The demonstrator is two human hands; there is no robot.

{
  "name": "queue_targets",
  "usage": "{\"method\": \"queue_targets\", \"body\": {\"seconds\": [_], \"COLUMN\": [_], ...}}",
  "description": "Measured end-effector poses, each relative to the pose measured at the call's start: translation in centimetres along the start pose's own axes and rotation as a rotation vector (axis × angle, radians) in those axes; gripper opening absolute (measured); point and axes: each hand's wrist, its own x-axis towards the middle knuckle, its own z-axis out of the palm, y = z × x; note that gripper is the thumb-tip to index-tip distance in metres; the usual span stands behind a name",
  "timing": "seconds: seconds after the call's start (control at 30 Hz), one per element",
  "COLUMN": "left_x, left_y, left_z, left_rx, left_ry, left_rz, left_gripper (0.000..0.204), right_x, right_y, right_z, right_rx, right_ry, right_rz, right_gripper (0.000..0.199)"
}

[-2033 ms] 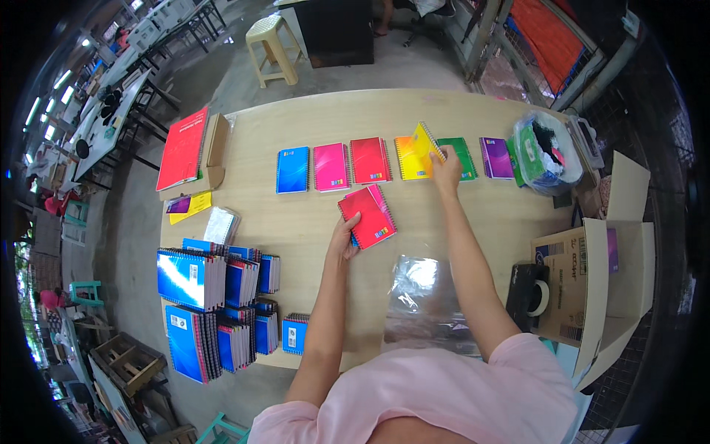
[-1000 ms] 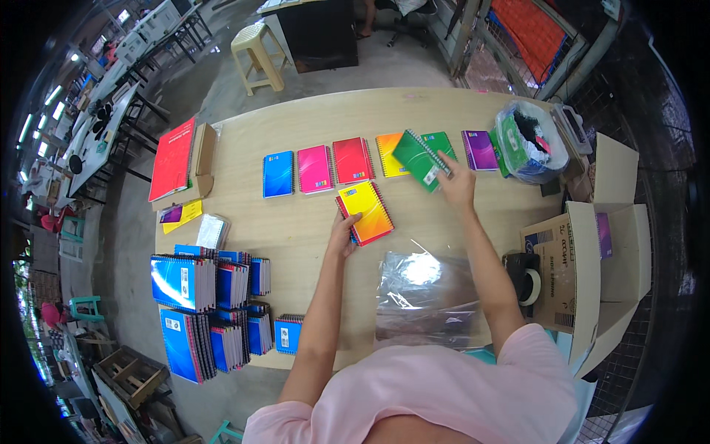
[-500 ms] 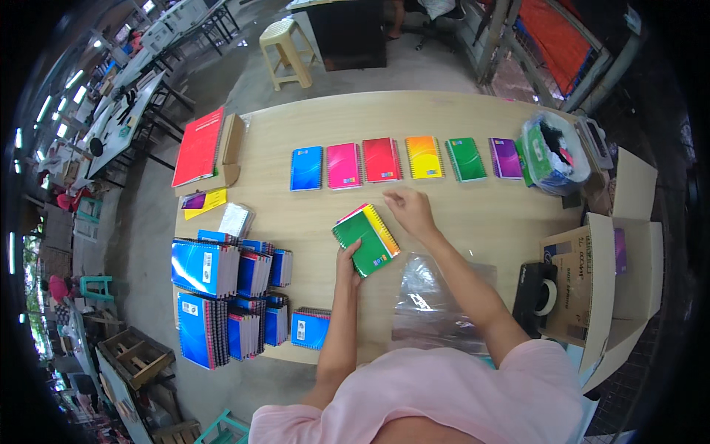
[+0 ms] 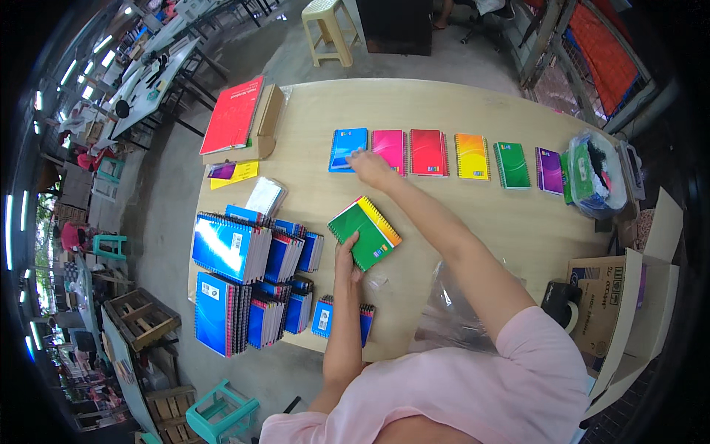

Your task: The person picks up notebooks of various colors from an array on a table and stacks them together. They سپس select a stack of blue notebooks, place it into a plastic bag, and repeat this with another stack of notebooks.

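My left hand (image 4: 347, 259) grips a small stack of spiral notebooks over the middle of the table. A green notebook (image 4: 362, 231) lies on top of that stack, with the edge of a yellow one (image 4: 381, 219) showing beneath. Across the table my right hand (image 4: 374, 170) reaches out, its fingertips on the lower right part of a blue notebook (image 4: 347, 142), fingers extended. Beside that one a row runs rightward: a pink notebook (image 4: 390, 149), a red one (image 4: 428, 153), a yellow one (image 4: 472, 157), a green one (image 4: 512, 166) and a purple one (image 4: 549, 172).
Stacks of blue notebooks (image 4: 213, 307) stand at the left. Behind them are a white packet (image 4: 265, 197) and a red book (image 4: 232, 115) on cardboard. A clear plastic sheet (image 4: 452, 314) lies near me; rightward are a tape dispenser (image 4: 558, 302), an open carton (image 4: 600, 292) and a filled plastic bag (image 4: 597, 181).
My right hand has moved left and away from me, onto the blue notebook. The left hand keeps hold of the stack. The whole view has shifted with my head.
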Motion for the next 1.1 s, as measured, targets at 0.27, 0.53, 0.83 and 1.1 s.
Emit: {"method": "queue_targets", "body": {"seconds": [0.27,0.53,0.83,1.1], "left_x": [-0.5,-1.5,1.9,2.3], "left_y": [-1.3,-4.4,-5.2,-5.4], "left_z": [4.3,3.4,5.2,2.8], "left_rx": [-0.231,-0.194,-0.168,-0.082], "left_ry": [-0.093,-0.234,-0.28,-0.15], "left_rz": [-0.006,-0.096,-0.197,-0.276], "left_gripper": [0.05,0.065,0.065,0.045], "right_x": [-13.4,-18.9,-20.1,-20.1], "right_y": [-3.6,-4.2,-5.0,-4.5], "right_z": [-11.1,-12.3,-9.0,-10.6], "right_rx": [0.418,0.725,0.731,0.903], "right_ry": [0.532,-0.058,0.037,0.468], "right_rz": [-0.07,0.009,-0.032,0.116], "right_gripper": [0.028,0.026,0.015,0.007]}}
